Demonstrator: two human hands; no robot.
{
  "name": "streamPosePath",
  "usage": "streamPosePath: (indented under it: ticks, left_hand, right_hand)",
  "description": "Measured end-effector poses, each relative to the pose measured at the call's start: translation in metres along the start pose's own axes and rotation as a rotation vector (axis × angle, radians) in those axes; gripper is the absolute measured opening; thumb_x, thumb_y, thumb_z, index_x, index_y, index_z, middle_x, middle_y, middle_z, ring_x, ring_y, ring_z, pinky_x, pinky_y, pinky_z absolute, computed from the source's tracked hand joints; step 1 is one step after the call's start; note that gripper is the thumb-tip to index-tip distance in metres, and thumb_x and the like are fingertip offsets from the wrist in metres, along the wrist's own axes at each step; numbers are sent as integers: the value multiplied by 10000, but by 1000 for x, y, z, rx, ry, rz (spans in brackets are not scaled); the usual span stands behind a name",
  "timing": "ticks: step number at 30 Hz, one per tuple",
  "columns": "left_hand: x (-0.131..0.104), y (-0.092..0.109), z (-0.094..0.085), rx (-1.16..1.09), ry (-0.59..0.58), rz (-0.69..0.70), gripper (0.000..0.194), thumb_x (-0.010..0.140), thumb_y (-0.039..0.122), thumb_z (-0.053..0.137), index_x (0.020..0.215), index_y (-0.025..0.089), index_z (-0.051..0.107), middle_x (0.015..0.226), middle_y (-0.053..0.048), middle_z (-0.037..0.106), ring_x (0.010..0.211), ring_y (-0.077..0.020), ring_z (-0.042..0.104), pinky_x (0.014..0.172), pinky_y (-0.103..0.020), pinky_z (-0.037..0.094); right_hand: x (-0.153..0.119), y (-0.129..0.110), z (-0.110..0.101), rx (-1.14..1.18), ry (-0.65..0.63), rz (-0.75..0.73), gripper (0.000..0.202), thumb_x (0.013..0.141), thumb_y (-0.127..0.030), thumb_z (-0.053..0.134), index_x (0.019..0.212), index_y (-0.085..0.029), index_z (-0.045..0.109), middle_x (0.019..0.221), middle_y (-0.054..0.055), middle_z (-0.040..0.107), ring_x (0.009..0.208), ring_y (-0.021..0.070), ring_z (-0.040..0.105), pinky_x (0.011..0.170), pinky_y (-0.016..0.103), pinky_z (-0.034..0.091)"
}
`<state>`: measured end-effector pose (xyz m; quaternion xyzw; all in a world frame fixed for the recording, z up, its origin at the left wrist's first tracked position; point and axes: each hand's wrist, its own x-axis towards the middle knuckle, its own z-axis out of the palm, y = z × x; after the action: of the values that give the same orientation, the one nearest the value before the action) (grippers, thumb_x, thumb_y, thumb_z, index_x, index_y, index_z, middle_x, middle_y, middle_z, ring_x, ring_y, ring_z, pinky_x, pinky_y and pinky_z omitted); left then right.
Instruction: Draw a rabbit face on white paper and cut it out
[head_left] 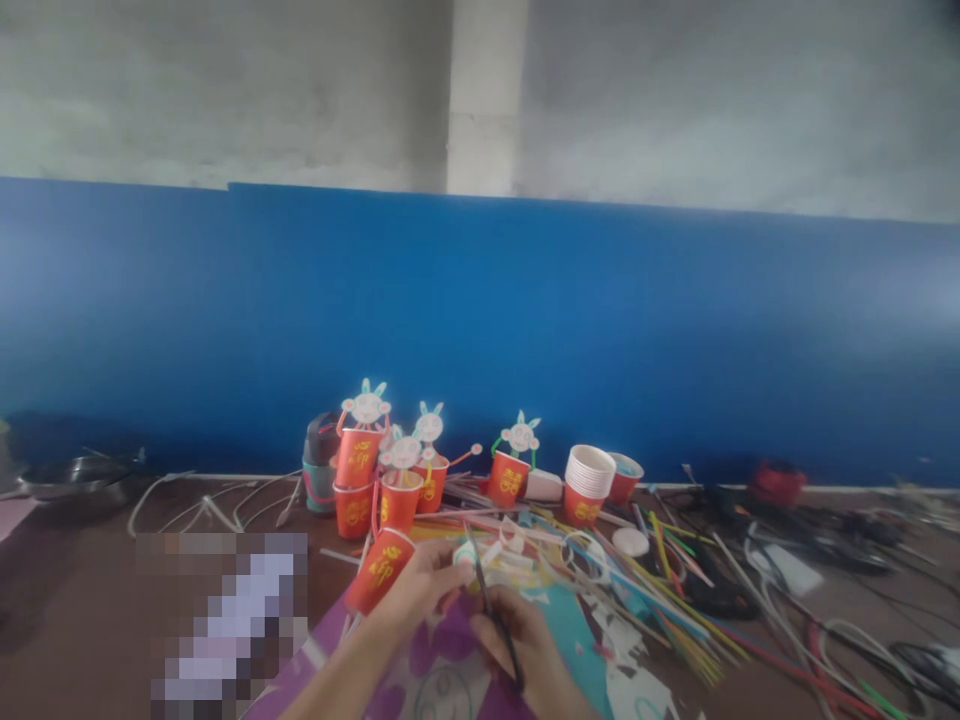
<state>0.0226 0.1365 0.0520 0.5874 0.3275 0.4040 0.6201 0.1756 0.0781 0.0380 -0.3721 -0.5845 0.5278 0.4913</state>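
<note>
Pinching a paper piece [464, 556] in the left grip [431, 572], raised over the purple sheet [427, 645] at the near side of the counter [90, 570]. Clasping scissors [511, 655] in the right grip [523, 635], with blades [478, 566] aimed away, running up along the right side of the piece. Cannot tell whether touching the paper or only just beside it.

Probably pinched from the left to leave the right side bare for the blades, and lifted for a clear look at the edge.

Strewn behind and to the right, in a loose tangle: straws [697, 655], perhaps left there for easy reach. Scattered beside the right grip, like offcuts: white scraps [634, 690]. Standing farther back, with paper faces [367, 407] on top: red cups [508, 480], seemingly put there to keep room in front. Nested upright to the right of those, likely to save space: a cup stack [587, 485]. Leaning just left of the left grip: a tilted cup [382, 568].
</note>
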Motion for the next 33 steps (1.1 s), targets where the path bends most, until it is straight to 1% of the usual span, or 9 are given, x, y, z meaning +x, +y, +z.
streamPosePath:
  ticks: [3,6,9,11,14,17,22,27,33]
  left_hand:
    - [2,-1,1,-12,22,-8,375,632,512,709,625,166,564,408,68,438,350,-60,325,398,-240,182]
    - [1,1,7,-33,68,-22,403,631,548,695,631,165,569,421,69,435,345,-58,295,384,-241,165]
    - [-4,6,17,-55,124,-6,420,670,571,670,641,163,570,460,62,455,390,-55,289,416,-235,181]
    - [-8,11,22,-66,143,11,445,674,590,667,598,169,544,469,61,448,419,-57,299,443,-233,198]
    - [-11,17,26,-72,157,28,479,649,616,681,559,176,515,498,58,451,446,-62,315,456,-233,201]
    - [-11,21,24,-54,142,34,488,630,622,695,549,167,536,482,56,450,442,-64,307,453,-241,180]
    - [-12,22,21,-33,110,35,495,638,625,691,534,170,526,441,60,437,430,-64,298,453,-246,175]
    - [-8,17,18,-22,99,25,520,618,661,685,534,179,506,429,66,424,401,-59,295,426,-240,174]
    - [-5,10,11,-5,64,24,524,627,678,668,561,177,531,427,66,416,371,-58,299,401,-239,176]
  right_hand:
    - [1,3,-1,-32,9,-38,380,733,-583,655,712,-215,567,585,-31,456,511,126,393,458,243,323]
    - [2,2,-2,-32,8,-44,381,744,-588,640,723,-214,571,581,-30,457,515,131,398,456,245,325]
    - [2,-1,-2,-34,28,-54,382,735,-576,661,725,-202,581,620,-16,487,547,132,406,480,247,340]
    - [2,-2,-1,-40,41,-58,381,725,-567,678,727,-198,582,630,-15,498,549,129,414,491,247,350]
    - [2,0,-1,-11,12,-20,389,731,-584,663,744,-208,564,572,-37,471,486,118,407,449,237,330]
    - [1,3,0,8,-16,-3,389,740,-594,645,744,-220,543,537,-52,443,450,113,385,419,230,304]
    - [1,-1,1,-10,-14,-21,386,738,-598,640,720,-229,529,574,-39,466,481,125,412,445,242,336]
    - [0,-5,1,-19,-12,26,412,704,-612,662,713,-223,526,550,-54,427,460,111,380,432,234,313]
    - [-1,-6,1,-14,-7,36,451,682,-636,673,715,-205,543,548,-51,436,463,105,391,436,227,317]
